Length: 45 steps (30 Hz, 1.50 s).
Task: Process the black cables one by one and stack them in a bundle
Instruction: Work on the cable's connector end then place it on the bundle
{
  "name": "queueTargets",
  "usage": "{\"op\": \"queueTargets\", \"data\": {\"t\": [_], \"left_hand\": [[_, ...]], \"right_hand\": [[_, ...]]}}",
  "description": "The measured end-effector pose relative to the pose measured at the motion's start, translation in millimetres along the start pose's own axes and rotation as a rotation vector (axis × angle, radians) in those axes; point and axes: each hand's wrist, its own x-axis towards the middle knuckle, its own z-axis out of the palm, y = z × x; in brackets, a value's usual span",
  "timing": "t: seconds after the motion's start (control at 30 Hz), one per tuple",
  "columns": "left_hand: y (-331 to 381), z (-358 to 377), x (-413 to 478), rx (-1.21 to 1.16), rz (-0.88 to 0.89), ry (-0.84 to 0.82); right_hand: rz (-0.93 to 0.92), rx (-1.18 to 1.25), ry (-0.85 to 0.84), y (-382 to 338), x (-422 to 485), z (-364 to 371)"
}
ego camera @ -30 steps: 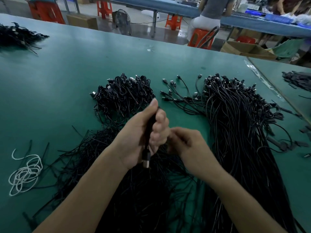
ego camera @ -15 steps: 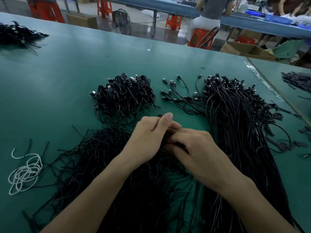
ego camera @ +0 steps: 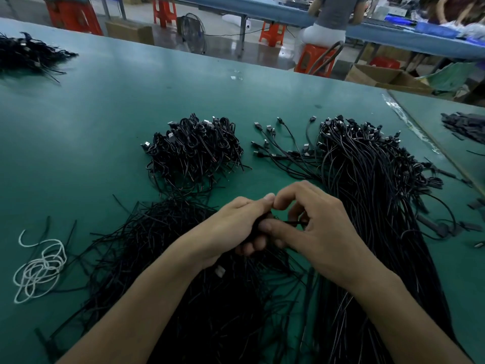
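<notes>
Black cable [ego camera: 262, 218] sits bunched in left hand [ego camera: 228, 227], fingers curled round it, likely so the coil can't spring. Right hand [ego camera: 322, 232] pinches a thin strand, probably winding it. Bundle [ego camera: 191, 148] just ahead, uncoiled cables [ego camera: 367, 193] right, both in reach.

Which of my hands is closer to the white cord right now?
Left. The left hand is right of the white cord, gripping a black cable; the right hand is farther right, pinching that cable.
</notes>
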Motion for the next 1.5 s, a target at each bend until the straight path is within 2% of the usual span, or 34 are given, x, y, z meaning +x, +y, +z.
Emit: {"op": "queueTargets", "data": {"t": [0.07,0.17,0.27,0.4,0.53,0.6,0.73,0.8,1.03,1.13,1.2,1.4,1.5], "left_hand": [[-0.5,-3.1,-0.7,-0.014,-0.017,-0.051],[-2.0,-7.1,-1.9,0.009,0.004,-0.136],[-2.4,-8.5,-2.0,-0.010,0.051,-0.177],[-4.0,-7.8,-1.0,-0.036,0.094,-0.145],[-6.0,-7.6,-0.3,-0.029,0.093,-0.151],[-5.8,-4.8,0.4,-0.022,0.080,-0.117],[-8.4,-0.8,7.2,-0.015,0.145,0.093],[-8.8,0.0,9.0,0.030,0.176,0.116],[-9.4,2.5,9.0,-0.150,0.042,0.088],[-7.9,7.6,6.0,-0.368,-0.038,-0.053],[-9.3,9.0,5.2,-0.325,-0.042,-0.075],[-17.4,10.8,12.1,-0.045,0.062,0.103],[-19.0,3.4,15.1,-0.070,0.132,0.289]], "right_hand": [[0.060,0.132,-0.089,0.6,1.1,0.7],[0.042,0.238,-0.200,3.4,0.2,-2.1],[-0.016,0.204,-0.190,7.1,-0.5,-7.6],[-0.109,0.154,-0.180,9.6,1.6,-13.6],[-0.085,0.092,-0.162,12.7,3.7,-12.9],[-0.074,0.077,-0.147,14.1,4.2,-11.4],[-0.068,0.045,-0.060,14.7,3.4,-8.4],[-0.071,0.021,-0.069,14.6,2.6,-6.2],[-0.116,-0.057,-0.087,5.0,2.5,-1.0],[-0.167,-0.117,-0.112,0.6,8.4,-2.8],[-0.180,-0.135,-0.112,1.7,11.0,-7.6],[-0.125,-0.096,0.018,10.6,9.9,-12.7],[0.123,0.068,0.239,20.9,6.3,-7.8]]}}
